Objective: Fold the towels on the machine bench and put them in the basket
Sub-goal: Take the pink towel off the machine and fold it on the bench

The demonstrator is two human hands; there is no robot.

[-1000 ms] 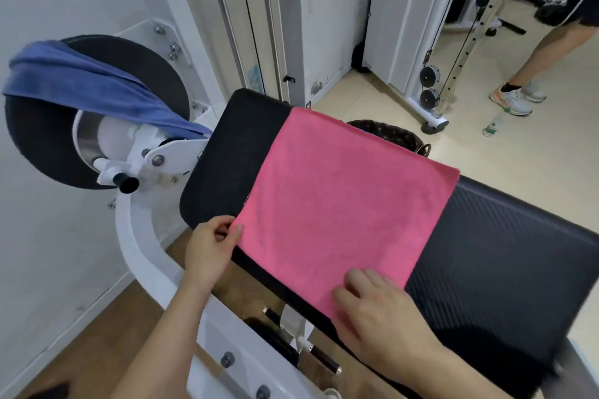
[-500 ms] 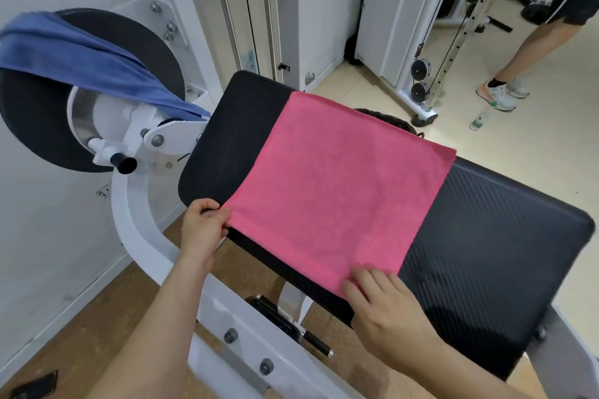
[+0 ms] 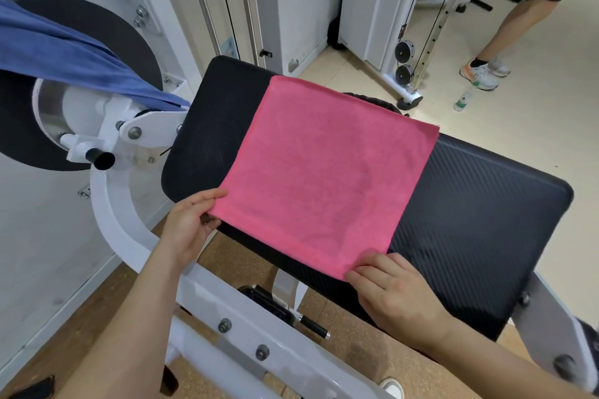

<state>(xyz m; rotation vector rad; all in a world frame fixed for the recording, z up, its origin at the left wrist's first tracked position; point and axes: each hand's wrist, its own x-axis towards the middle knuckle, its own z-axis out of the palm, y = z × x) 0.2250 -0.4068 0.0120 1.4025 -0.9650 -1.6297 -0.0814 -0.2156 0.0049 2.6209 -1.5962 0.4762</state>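
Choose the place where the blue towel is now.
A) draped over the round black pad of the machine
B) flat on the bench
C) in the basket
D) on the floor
A: the blue towel hangs over the round black pad at the left, and only the pink towel lies on the bench.

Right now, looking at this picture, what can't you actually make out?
Basket: head view, only a dark rim shows behind the pink towel and bench.
Blue towel: head view, left edge cuts it off.
Right hand: head view, its own back hides whether the fingers pinch the pink towel's corner.
Bottle on the floor: head view, label too small to read.
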